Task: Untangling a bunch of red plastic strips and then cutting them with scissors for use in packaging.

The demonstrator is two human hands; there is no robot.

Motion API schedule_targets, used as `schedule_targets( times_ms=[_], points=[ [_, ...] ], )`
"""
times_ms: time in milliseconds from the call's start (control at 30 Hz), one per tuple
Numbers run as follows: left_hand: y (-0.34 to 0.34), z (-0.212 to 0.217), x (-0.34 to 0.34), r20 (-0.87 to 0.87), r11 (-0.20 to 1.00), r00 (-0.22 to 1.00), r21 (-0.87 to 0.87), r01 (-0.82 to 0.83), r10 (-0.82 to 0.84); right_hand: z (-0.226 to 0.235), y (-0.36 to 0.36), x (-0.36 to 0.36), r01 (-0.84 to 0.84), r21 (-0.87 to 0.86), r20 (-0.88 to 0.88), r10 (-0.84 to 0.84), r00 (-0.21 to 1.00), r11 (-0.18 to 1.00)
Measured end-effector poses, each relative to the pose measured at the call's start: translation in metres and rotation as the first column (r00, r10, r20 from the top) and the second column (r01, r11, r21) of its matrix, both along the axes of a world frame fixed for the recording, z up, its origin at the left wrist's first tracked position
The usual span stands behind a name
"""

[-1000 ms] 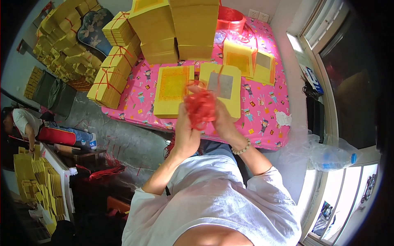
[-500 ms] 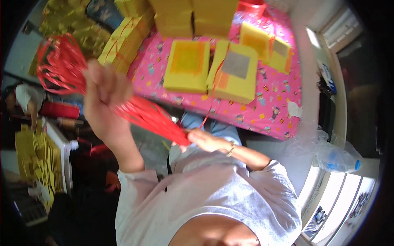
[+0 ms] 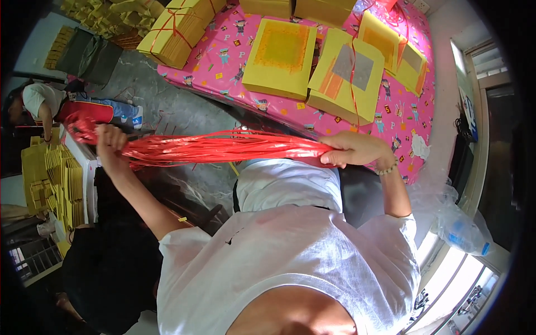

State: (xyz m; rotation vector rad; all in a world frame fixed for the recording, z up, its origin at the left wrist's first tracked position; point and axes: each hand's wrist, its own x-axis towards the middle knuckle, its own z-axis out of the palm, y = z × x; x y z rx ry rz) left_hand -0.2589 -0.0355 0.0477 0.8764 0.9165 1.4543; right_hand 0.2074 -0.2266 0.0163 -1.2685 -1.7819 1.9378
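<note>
One red ribbon bundle (image 3: 229, 148) pulled pretty straight beside pink table (image 3: 223, 72), left hand (image 3: 111, 144) fisted round it, right hand (image 3: 354, 149) pinching end.

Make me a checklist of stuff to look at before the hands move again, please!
1. Left hand gripping the red strands near their bunched end: ok.
2. Right hand holding the other end: ok.
3. Strands spread out between the hands, not crumpled in the middle: ok.
4. Right yellow stack in plain view with nothing across it: not ok, a single red strand crosses it.
5. Left yellow stack lying on the pink tablecloth: ok.
6. No knots in the bunched end: cannot tell, it's too tangled-looking and small to see.
</note>
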Motion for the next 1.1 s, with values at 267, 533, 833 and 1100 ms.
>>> schedule_targets(
  times_ms=[267,533,833,1100],
  points=[
    [-0.030,-0.081,0.053,-0.981,0.976,-0.151,-0.149,0.161,-0.125,0.007,0.021,-0.034,-0.158,0.487,0.200,0.066,0.978,0.859],
    [-0.102,-0.012,0.180,-0.872,0.340,0.057,-0.129,0.931,-0.486,0.036,0.035,-0.087,-0.324,0.464,0.329,0.179,0.927,0.824],
    [-0.106,0.029,0.155,-0.862,0.334,-0.007,-0.204,0.920,-0.507,0.065,0.027,-0.033,-0.227,0.412,0.116,0.196,0.974,0.882],
    [-0.048,0.013,0.057,-0.754,0.395,0.005,-0.339,0.854,-0.657,0.047,0.004,0.036,-0.132,0.248,0.284,0.059,0.957,0.960]
  ],
)
